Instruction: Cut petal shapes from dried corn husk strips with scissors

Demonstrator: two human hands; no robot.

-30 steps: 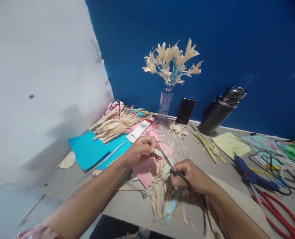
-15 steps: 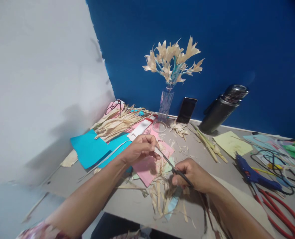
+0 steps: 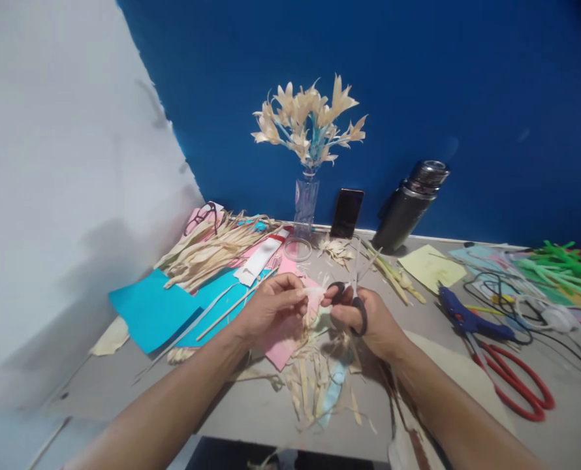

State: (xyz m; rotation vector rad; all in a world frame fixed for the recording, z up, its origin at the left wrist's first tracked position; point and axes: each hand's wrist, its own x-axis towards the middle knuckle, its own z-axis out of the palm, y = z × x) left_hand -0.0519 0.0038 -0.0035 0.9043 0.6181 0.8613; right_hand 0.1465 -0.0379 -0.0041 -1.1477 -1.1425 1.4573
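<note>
My left hand (image 3: pixel 273 305) pinches a small pale strip, apparently corn husk (image 3: pixel 314 292), whose right end looks split into fine tips. Black-handled scissors (image 3: pixel 360 314) are in my right hand (image 3: pixel 376 326), hooked on its fingers with the blades parted and pointing away toward the wall. The right fingertips are close to the strip's free end; whether they touch it I cannot tell. Below both hands lie husk scraps (image 3: pixel 307 385) and a pink sheet (image 3: pixel 277 349).
A clear bottle (image 3: pixel 306 205) holds pale husk flowers (image 3: pixel 310 114). Beside it stand a phone (image 3: pixel 348 213) and a dark flask (image 3: pixel 408 209). Dried husks (image 3: pixel 217 251) and blue sheets (image 3: pixel 153 307) lie left. On the right are a glue gun (image 3: pixel 471 318), red-handled scissors (image 3: pixel 520 385) and cables.
The scissors, whose blades were at the strip, have swung round to point away from me. My right hand's fingers have come up near the strip. The view has shifted right.
</note>
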